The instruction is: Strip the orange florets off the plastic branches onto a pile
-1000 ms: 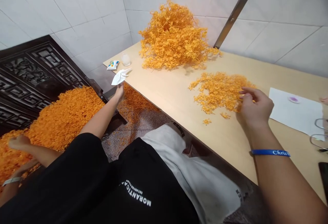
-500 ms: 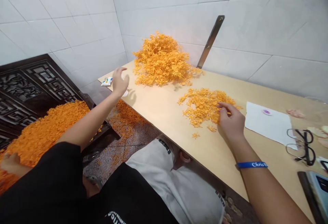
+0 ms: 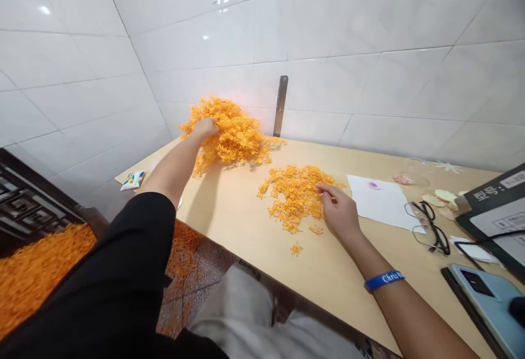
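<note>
A tall heap of orange flower-like pieces (image 3: 241,137) rests on the wooden table (image 3: 241,200) near the wall. My left hand (image 3: 206,127) reaches into the left side of this heap, its fingers mostly hidden among the pieces. A flatter spread of the same orange pieces (image 3: 293,192) lies at the middle of the table. At its right edge is my right hand (image 3: 340,208), thumb and fingers drawn together; what lies between them is too small to name. Two small loose pieces lie in front of the spread.
White paper (image 3: 383,200) with a purple spot, glasses (image 3: 430,227), a phone (image 3: 488,299) and a dark box (image 3: 500,211) stand to the right. A small packet (image 3: 133,180) lies far left. More orange pieces (image 3: 45,271) fill the lower left, beside the table.
My left hand has moved from above the table's left edge into the tall heap. My right hand stays by the flat spread. The view has turned right, and the other person's hand has left it.
</note>
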`<state>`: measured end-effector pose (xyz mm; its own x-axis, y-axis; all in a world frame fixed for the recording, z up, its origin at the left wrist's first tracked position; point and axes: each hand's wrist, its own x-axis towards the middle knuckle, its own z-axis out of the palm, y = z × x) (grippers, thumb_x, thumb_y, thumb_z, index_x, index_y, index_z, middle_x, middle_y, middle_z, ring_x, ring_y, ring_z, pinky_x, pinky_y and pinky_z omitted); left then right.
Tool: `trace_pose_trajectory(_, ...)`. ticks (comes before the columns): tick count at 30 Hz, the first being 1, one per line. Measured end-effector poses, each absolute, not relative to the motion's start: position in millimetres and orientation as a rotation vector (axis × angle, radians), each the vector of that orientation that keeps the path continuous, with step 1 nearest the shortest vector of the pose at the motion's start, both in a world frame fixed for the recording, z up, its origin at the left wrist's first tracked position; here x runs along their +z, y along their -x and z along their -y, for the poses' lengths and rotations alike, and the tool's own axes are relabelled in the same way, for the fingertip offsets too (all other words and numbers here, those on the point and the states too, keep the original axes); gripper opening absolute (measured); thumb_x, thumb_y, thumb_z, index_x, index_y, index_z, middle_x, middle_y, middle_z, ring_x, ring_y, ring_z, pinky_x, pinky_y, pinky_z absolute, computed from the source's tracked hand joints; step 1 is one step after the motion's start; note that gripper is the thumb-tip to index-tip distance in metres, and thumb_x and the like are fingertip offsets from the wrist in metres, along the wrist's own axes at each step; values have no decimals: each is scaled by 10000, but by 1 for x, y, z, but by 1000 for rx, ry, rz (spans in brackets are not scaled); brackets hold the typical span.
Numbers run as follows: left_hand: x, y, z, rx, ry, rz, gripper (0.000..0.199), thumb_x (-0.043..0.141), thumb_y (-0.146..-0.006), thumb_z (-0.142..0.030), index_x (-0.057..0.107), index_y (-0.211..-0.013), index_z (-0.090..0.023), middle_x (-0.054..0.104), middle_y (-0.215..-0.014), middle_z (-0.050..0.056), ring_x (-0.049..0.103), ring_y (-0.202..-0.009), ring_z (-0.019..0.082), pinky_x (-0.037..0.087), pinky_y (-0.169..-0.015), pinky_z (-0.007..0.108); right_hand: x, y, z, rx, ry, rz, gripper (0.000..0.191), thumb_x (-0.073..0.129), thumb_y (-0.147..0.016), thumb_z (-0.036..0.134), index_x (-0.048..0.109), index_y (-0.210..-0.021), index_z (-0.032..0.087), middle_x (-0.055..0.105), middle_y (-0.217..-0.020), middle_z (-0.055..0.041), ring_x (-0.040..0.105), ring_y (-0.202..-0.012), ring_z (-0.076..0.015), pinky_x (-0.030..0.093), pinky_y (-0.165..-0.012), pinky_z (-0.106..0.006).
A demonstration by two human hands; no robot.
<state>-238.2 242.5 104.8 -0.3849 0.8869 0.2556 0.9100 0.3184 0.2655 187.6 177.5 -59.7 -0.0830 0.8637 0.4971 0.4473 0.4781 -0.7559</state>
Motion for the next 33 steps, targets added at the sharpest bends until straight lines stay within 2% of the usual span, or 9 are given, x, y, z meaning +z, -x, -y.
trace_pose_trajectory(5, 180, 256, -268, -570, 1591, 2429, 281, 630, -833, -327, 678, -1005, -110, 710, -942, 77, 636, -1087, 264, 458, -1003, 384, -59, -186, -178, 512, 1127, 1698, 332, 434, -826, 297, 717, -936, 162, 734, -937, -115, 687, -840, -237, 559, -769, -396)
trace_pose_trajectory(11, 209, 258, -283, -873, 1387, 2450, 263, 592, -846, -332, 697, -933, -107, 710, -983, 121, 670, -1018, 280, 506, -936, 393, -60, -188, -178, 547, 1155, 1667, 313, 447, -824, 304, 715, -914, 168, 736, -902, -104, 692, -802, -234, 564, -772, -399)
trace_pose_trajectory(16, 207, 247, -290, -955, 1677, 2397, 150, 617, -818, -262, 669, -761, -132, 716, -790, 98, 688, -808, 222, 534, -827, 356, -50, -185, -170, 389, 1139, 1611, 305, 447, -856, 283, 708, -972, 176, 733, -898, -94, 692, -841, -238, 558, -765, -386)
trace_pose_trajectory(19, 191, 243, -284, -1064, 1712, 2317, 149, 607, -831, -276, 659, -742, -168, 701, -741, 55, 674, -777, 194, 521, -775, 300, -42, -169, -158, 390, 1068, 1680, 301, 448, -884, 288, 702, -1010, 186, 733, -909, -82, 691, -858, -224, 556, -774, -368)
trace_pose_trajectory(23, 152, 249, -273, -1133, 1714, 2362, 229, 628, -825, -349, 655, -693, -163, 662, -647, 51, 677, -780, 231, 508, -730, 299, -30, -136, -148, 525, 984, 1854, 314, 440, -894, 305, 701, -1015, 177, 743, -929, -84, 700, -860, -213, 563, -768, -352)
trace_pose_trajectory(25, 129, 253, -267, -1200, 1714, 2381, 283, 588, -858, -401, 688, -770, -151, 697, -716, 64, 685, -830, 247, 513, -744, 307, -18, -116, -150, 556, 944, 1927, 316, 436, -896, 287, 699, -1036, 181, 744, -947, -82, 702, -882, -210, 563, -777, -344)
trace_pose_trajectory(28, 97, 256, -258, -1338, 1732, 2358, 441, 401, -956, -461, 708, -1042, -157, 740, -1020, 80, 669, -1031, 242, 513, -837, 292, 15, -74, -167, 537, 884, 2007, 316, 429, -907, 236, 685, -1087, 191, 741, -999, -78, 694, -946, -203, 555, -833, -338)
trace_pose_trajectory(31, 70, 257, -247, -1437, 1761, 2327, 549, 219, -1007, -444, 595, -1315, -190, 622, -1346, 73, 563, -1263, 203, 470, -969, 270, 51, -20, -195, 373, 903, 2190, 320, 416, -927, 175, 655, -1142, 177, 705, -1146, -82, 653, -1062, -191, 533, -921, -330)
trace_pose_trajectory(33, 54, 256, -239, -1451, 1787, 2321, 545, 250, -1000, -457, 504, -1412, -206, 524, -1458, 70, 498, -1339, 191, 435, -1028, 269, 67, 14, -213, 152, 971, 2407, 361, 435, -967, 240, 547, -1308, 199, 603, -1343, -69, 538, -1252, -188, 443, -1070, -356)
